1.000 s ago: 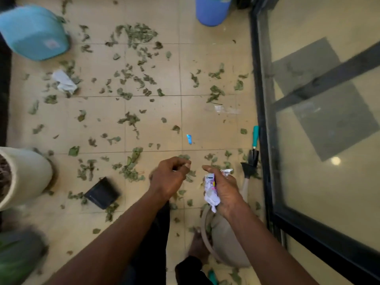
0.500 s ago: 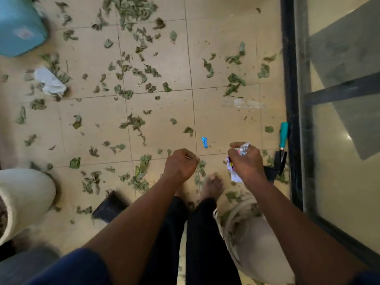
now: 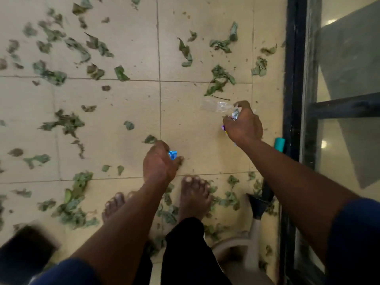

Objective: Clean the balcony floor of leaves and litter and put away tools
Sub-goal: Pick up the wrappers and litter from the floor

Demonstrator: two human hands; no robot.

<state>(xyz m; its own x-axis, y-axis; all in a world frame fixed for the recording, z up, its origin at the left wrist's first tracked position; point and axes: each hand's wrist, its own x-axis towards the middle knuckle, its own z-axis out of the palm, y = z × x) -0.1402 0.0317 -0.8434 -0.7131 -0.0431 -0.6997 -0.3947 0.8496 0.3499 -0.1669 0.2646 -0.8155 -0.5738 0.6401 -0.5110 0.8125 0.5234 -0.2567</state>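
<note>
Spreading across the whole frame, the tiled balcony floor (image 3: 123, 124) is strewn with green leaves (image 3: 61, 122), thickest at the left and around the person's bare feet (image 3: 194, 200). A careless step there would likely scatter them or grind them into the tiles. The black door frame (image 3: 292, 79) runs down the right edge. A pale bucket (image 3: 232, 246) stands at the lower right, blurred and partly hidden by a leg, so its contents cannot be told. A dark pot (image 3: 24, 247) in the lower left corner is also too blurred to read. A teal tool handle (image 3: 279, 144) lies against the frame, right of centre.

The right hand (image 3: 244, 125), right of centre, is curled round crumpled wrappers (image 3: 235, 115). Its thumb and forefinger reach for a clear plastic scrap (image 3: 216, 105) on the floor, and it is unclear whether they have caught it. With the fist this full, another pinch may let a held piece drop. The left hand (image 3: 160, 163), at centre, pinches a blue wrapper (image 3: 172, 155) close to the tile. Small and slick, it could slip free before reaching the bucket.
</note>
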